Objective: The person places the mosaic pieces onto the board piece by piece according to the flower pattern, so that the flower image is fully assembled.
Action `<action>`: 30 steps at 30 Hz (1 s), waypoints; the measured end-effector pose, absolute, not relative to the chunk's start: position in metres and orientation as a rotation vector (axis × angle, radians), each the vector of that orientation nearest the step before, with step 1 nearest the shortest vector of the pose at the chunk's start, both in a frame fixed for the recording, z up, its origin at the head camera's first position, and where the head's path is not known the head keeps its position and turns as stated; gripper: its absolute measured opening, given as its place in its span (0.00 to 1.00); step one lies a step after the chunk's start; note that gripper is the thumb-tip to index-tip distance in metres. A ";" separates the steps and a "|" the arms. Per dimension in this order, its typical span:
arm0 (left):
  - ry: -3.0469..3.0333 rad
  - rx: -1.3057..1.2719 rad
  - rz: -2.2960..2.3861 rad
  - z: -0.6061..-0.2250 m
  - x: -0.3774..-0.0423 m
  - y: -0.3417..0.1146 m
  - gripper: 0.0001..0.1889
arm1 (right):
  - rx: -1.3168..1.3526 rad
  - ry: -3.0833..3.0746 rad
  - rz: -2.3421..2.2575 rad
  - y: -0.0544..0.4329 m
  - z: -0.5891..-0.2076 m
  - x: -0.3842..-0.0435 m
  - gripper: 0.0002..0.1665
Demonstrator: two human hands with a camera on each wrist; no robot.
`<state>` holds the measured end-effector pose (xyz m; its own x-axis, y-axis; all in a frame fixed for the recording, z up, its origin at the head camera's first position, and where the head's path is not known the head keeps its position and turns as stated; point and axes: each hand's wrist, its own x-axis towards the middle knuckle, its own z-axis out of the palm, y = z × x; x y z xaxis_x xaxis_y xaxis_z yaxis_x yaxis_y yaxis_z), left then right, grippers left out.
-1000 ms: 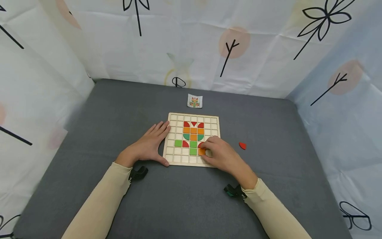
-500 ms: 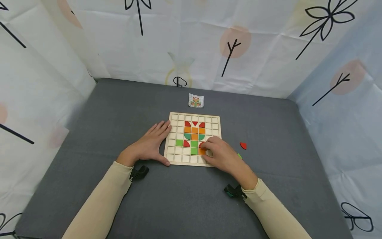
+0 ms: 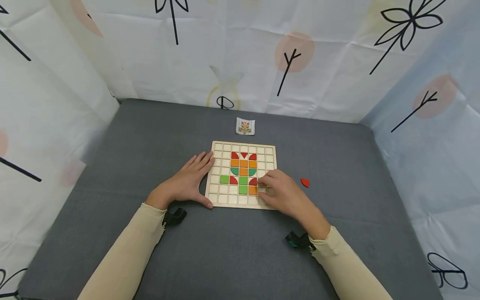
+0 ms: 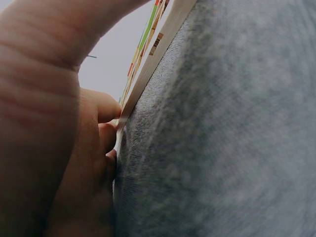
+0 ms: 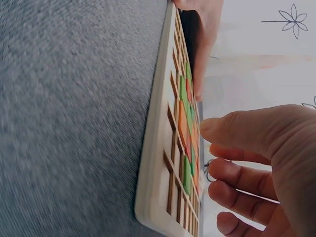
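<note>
A square wooden grid board (image 3: 221, 200) lies on the table, with red, orange and green tiles set in its cells. Spread along its left edge, my left hand (image 3: 191, 180) has its thumb at the near corner and its fingertips farther up. My right hand (image 3: 286, 192) hovers over the board's right part with loosely bent fingers and nothing between them. Just left of its fingertips lies an orange square tile (image 3: 253, 190), below a red quarter-round tile (image 3: 253, 181). A green tile (image 5: 187, 175) shows in the right wrist view; my right hand hides it in the head view.
A loose red quarter-round tile (image 3: 305, 182) lies on the grey table (image 3: 225, 250) right of the board. Beyond the board lies a small card (image 3: 245, 126) printed with a coloured grid pattern. White patterned cloth (image 3: 240, 62) hangs around the back and sides.
My right hand has drawn slightly right, off the orange square tile, which now shows whole in its cell. A green piece that peeked out beside the wrist is hidden now. The left hand stays put.
</note>
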<state>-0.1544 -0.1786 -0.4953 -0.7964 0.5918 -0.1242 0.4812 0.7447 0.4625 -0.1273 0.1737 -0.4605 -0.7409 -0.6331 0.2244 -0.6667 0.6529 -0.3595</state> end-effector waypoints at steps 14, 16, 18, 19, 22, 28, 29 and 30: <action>2.682 0.846 0.609 -0.497 -0.156 -0.179 0.82 | 0.926 -2.818 0.657 0.205 -0.451 -0.124 0.17; 2.682 0.846 0.609 -0.497 -0.156 -0.179 0.82 | 0.900 -2.830 0.664 0.209 -0.451 -0.124 0.17; 2.681 0.845 0.614 -0.496 -0.156 -0.179 0.82 | 0.868 -2.839 0.673 0.214 -0.450 -0.125 0.18; 2.681 0.845 0.615 -0.496 -0.156 -0.179 0.82 | 0.852 -2.841 0.677 0.217 -0.449 -0.125 0.18; 2.683 0.843 0.611 -0.496 -0.156 -0.179 0.82 | 0.810 -2.843 0.687 0.225 -0.447 -0.126 0.18; 2.684 0.848 0.613 -0.497 -0.156 -0.179 0.81 | 0.731 -2.857 0.689 0.241 -0.441 -0.128 0.16; 2.683 0.849 0.615 -0.497 -0.156 -0.179 0.81 | 0.718 -2.859 0.683 0.244 -0.440 -0.128 0.16; 2.682 0.848 0.614 -0.497 -0.156 -0.179 0.81 | 0.708 -2.859 0.680 0.246 -0.440 -0.128 0.15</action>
